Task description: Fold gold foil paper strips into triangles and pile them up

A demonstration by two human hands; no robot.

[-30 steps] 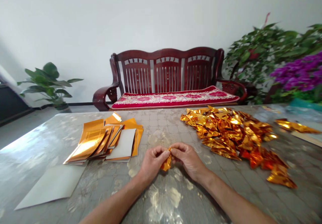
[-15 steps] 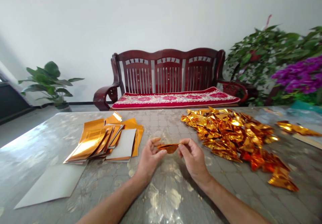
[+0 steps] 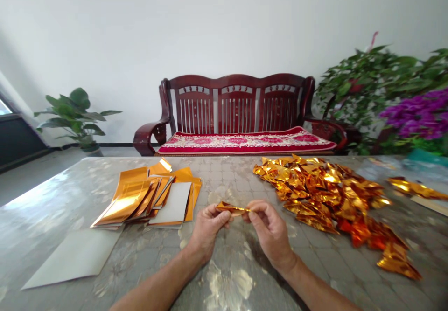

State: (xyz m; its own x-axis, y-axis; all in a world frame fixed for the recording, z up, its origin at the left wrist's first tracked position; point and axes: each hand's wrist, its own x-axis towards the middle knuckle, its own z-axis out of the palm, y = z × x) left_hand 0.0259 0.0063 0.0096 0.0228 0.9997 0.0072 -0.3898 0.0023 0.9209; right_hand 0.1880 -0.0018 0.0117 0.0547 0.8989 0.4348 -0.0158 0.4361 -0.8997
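Between my hands, above the table (image 3: 157,259), is a narrow folded piece of gold foil paper (image 3: 232,208). My left hand (image 3: 210,224) pinches its left end between thumb and fingers. Its right end is gripped by my right hand (image 3: 268,224), thumb on the near side; those fingers partly hide it. Left of my hands lies a loose stack of gold foil paper sheets (image 3: 131,194), some with the pale back (image 3: 173,203) up. On the right spreads a large heap of folded gold foil pieces (image 3: 315,190), a few of them more orange-red.
A single pale sheet (image 3: 73,259) lies at the table's left front. Clear plastic and a teal item (image 3: 427,157) sit at the far right. Beyond the table stand a dark red wooden bench (image 3: 234,106), a potted plant (image 3: 79,115) and purple flowers (image 3: 418,115).
The folded foil paper has turned in my fingers and now shows a raised, open fold at its left end. My left fingers have closed in tighter. The whole view has shifted slightly.
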